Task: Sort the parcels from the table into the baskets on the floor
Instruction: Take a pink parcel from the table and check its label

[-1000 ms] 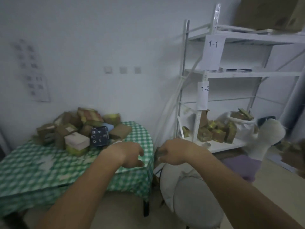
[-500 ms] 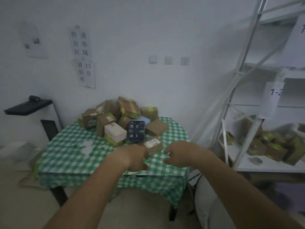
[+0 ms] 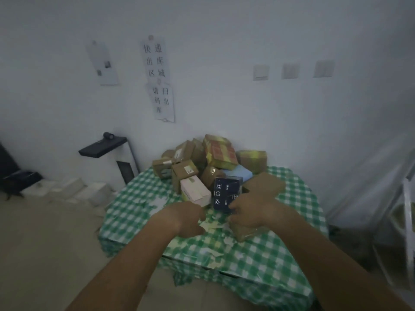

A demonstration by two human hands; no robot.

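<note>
The right hand (image 3: 253, 209) curls its fingers around a brown taped cardboard parcel (image 3: 247, 232); the left hand (image 3: 186, 217), fingers loosely curled, holds nothing.

A heap of parcels (image 3: 208, 162) sits on the far half of the counter (image 3: 280, 254); both hands reach over its near half, left hand (image 3: 186, 217) left of right hand (image 3: 251, 207)

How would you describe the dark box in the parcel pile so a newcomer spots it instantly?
Find the green checked table against the wall, with parcels heaped on it. At the heap's near edge, just beyond the right hand, stands the dark box, right of a pale pink box. It alone is navy with white symbols; its neighbours are brown, pink or light blue.
</note>
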